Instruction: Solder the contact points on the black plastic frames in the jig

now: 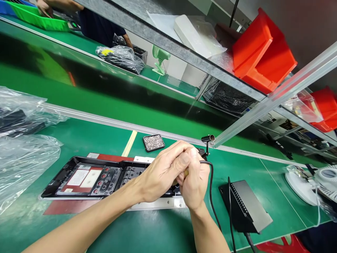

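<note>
My left hand (164, 170) and my right hand (196, 179) are closed together above the right part of a long black plastic housing (76, 162). Between them a small brownish piece shows, mostly hidden by the fingers, so I cannot make out what it is. A black cable (211, 182) runs from behind my right hand down past the wrist. The housing lies on a red-brown sheet (63, 207) and a white metal plate (158, 203). Behind my hands sits a small black tray of tiny metal parts (154, 142).
A black stand (207, 138) rises behind my right hand. A black and grey device (244, 203) with cables lies to the right. Plastic bags (26, 161) sit at left. A shelf holds a red bin (263, 52). Beyond the partition, another person's arm reaches into a green basket (39, 17).
</note>
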Demonstrator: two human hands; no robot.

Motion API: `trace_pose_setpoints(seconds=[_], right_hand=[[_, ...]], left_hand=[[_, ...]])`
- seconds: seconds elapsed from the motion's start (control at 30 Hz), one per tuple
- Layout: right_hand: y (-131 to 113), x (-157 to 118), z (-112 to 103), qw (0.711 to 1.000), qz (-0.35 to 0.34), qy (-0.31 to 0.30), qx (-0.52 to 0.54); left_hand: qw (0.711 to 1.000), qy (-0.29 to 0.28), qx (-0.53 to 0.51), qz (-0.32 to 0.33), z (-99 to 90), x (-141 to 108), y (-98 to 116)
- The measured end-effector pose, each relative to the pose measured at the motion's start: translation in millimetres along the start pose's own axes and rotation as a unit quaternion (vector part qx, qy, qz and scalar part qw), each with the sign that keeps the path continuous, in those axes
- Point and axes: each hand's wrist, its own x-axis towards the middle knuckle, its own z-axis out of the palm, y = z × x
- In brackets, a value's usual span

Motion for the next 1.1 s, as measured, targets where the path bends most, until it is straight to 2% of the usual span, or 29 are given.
trace_pose_setpoints(seconds=[0.1,0.2,0.27,0.43,0.57,0.73,0.87,1.1], right_hand=[[-3,1,1,1.000,0.001,-0.002,-0.009],[-1,1,-2,0.999,-0.012,0.012,-0.042],[4,0,-6,0.999,-0.016,0.014,-0.048],[14,-2,-15,0.999,-0.002,-0.011,-0.037],[17,-2,-17,0.998,-0.007,-0.002,-0.059],[20,-2,-18,0.992,-0.065,-0.011,-0.104],[17,-1,-14,0.994,-0.062,-0.016,-0.088],[12,-2,-9,0.998,-0.027,0.022,-0.045]], left_hand=[[1.000,0.003,-0.001,-0.015,2.8,2,2],[1.000,-0.001,0.026,0.016,5.2,4,4],[0.999,-0.005,0.033,0.015,6.3,5,3],[0.999,0.005,0.045,0.009,6.4,6,-1],[0.994,0.007,0.092,0.054,5.3,9,-3],[0.984,0.016,0.122,0.125,5.3,11,-6],[0.983,0.022,0.112,0.145,6.9,12,-11],[0.985,0.015,0.088,0.148,10.2,12,-15]])
